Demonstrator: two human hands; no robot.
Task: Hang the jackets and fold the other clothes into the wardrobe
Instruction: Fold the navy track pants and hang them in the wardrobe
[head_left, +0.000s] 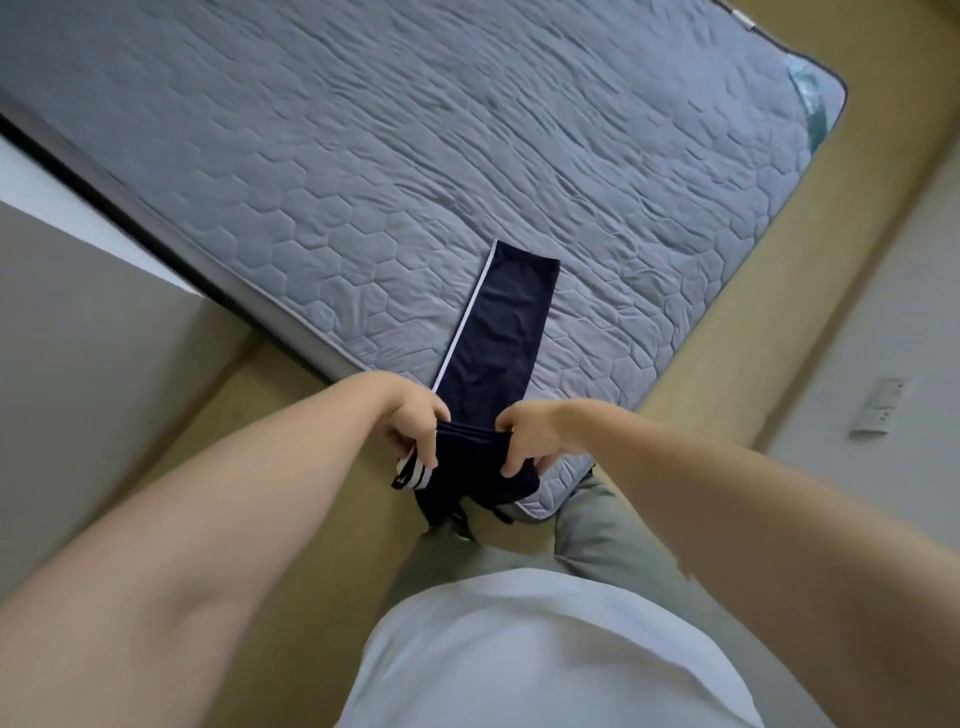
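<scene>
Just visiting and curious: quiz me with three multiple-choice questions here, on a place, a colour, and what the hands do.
1. The far end of the trousers lies: A on the mattress; B on the floor; C on a chair.
2. Their stripe is: A red; B white; C yellow.
3. The left hand and right hand: A both grip the trousers; B both empty; C one grips.
Key: A, it lies flat on the quilting; B, a white edge line; A, both hands curl round the cloth.
</scene>
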